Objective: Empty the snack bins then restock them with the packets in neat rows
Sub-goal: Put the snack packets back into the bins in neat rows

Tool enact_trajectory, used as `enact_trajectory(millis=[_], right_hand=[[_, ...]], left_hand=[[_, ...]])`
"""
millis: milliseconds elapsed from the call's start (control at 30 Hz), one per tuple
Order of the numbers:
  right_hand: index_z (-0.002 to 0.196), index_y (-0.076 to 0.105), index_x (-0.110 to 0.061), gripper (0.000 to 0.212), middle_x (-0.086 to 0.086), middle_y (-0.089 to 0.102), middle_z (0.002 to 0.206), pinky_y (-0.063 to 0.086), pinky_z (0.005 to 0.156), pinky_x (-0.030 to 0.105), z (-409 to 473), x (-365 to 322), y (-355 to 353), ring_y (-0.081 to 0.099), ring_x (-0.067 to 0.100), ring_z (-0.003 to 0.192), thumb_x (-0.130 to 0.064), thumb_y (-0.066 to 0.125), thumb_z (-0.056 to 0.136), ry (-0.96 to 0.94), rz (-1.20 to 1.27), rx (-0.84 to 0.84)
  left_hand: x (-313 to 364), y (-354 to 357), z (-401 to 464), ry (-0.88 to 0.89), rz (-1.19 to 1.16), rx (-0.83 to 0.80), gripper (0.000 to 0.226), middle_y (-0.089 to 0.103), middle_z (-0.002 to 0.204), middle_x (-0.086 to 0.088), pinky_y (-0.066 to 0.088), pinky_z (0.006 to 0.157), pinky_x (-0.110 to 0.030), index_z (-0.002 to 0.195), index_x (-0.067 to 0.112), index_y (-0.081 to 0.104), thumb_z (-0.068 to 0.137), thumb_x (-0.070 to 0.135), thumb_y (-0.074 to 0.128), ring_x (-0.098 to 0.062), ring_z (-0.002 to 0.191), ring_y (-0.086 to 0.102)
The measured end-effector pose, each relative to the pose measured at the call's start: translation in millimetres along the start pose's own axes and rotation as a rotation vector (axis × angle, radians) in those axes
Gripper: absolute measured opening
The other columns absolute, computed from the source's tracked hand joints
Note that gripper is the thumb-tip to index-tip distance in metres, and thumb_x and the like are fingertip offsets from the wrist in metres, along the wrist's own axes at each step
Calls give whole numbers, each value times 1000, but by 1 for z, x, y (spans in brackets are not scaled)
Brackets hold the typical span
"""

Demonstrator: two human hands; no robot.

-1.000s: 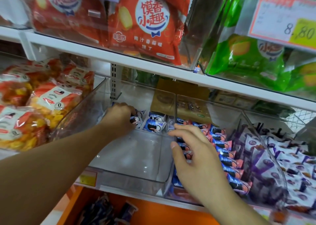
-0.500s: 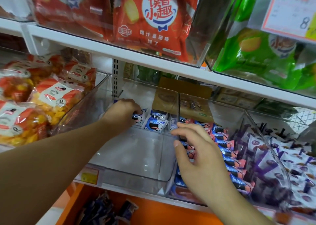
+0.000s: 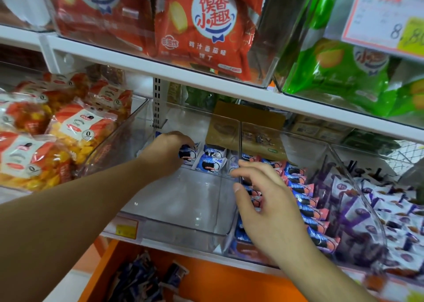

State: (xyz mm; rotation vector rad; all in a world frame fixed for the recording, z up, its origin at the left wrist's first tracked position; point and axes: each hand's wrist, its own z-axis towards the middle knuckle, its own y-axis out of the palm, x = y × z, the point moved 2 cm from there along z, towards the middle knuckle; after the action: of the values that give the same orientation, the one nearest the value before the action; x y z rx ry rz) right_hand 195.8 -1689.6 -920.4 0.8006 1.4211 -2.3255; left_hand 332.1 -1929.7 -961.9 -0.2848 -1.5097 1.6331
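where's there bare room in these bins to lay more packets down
The clear middle bin has a bare floor from its front wall back to the blue-and-white packets at the rear, where the left hand grips one. The right hand hovers over the crowded pink-and-blue rows. The purple packets fill their bin too.

My one camera sits on my head, looking forward and down, close to the middle shelf over my outstretched forearms.
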Motion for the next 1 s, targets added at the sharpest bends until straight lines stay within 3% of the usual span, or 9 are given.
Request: enact_trajectory(millis=[133,267,367,533,667,767,833,900,1000], right_hand=[[129,69,-35,27,-34,50,135,27,102,-4,-2,-3,-1,39,-22,129,-32,59,104,6,19,-11],[142,63,-37,39,-21,48,152,29,105,0,-21,-10,-11,38,-5,144,-36,60,103,0,16,2],[132,68,-24,32,-7,58,136,34,104,8,-57,-26,-22,52,4,131,-24,65,100,-139,48,30],[110,71,-28,28,-19,63,108,43,86,10,-142,-12,31,60,-1,99,-16,68,85,-85,68,-361],[139,61,-35,53,-16,53,125,42,88,7,-186,48,101,56,4,121,-23,71,88,190,-32,-717],[160,38,-34,80,-1,36,163,36,113,24,-199,92,145,33,21,152,-34,77,91,407,-104,-875],[163,29,-35,86,1,27,169,38,118,37,-202,114,173,24,26,156,-49,73,91,505,-136,-950],[160,25,-41,88,3,26,168,45,110,35,-204,139,200,30,29,152,-64,68,87,550,-197,-999],[163,23,-36,92,9,25,165,44,112,42,-226,148,218,27,38,153,-55,74,88,583,-194,-1004]], left_hand=[[9,-31,-36,-58,-69,77,43,69,125,1,47,92,-21,126,22,72,87,6,75,-20,109,67],[33,-63,-106,-11,-260,235,38,63,120,10,58,84,-26,123,33,70,91,12,72,-5,100,65],[66,-76,-176,59,-395,264,29,59,115,11,53,72,-20,113,27,69,91,9,66,-10,101,65],[61,-4,-253,25,-279,-210,31,50,121,16,53,87,-27,120,32,63,91,23,70,-5,102,59],[34,65,-277,-142,-42,-751,74,30,153,5,49,107,-37,154,36,37,91,51,73,-20,133,47],[20,101,-284,-175,65,-1031,103,-5,171,3,34,120,-50,164,43,11,85,62,75,-34,157,9],[15,120,-286,-220,56,-1132,106,-14,172,6,22,125,-52,165,41,8,85,67,73,-30,159,-10],[8,141,-289,-240,26,-1145,101,-11,173,3,19,127,-52,164,39,14,85,72,68,-27,159,-13],[-4,170,-295,-290,-17,-1121,93,-10,172,-1,27,124,-56,161,46,19,86,72,67,-35,159,-2]])
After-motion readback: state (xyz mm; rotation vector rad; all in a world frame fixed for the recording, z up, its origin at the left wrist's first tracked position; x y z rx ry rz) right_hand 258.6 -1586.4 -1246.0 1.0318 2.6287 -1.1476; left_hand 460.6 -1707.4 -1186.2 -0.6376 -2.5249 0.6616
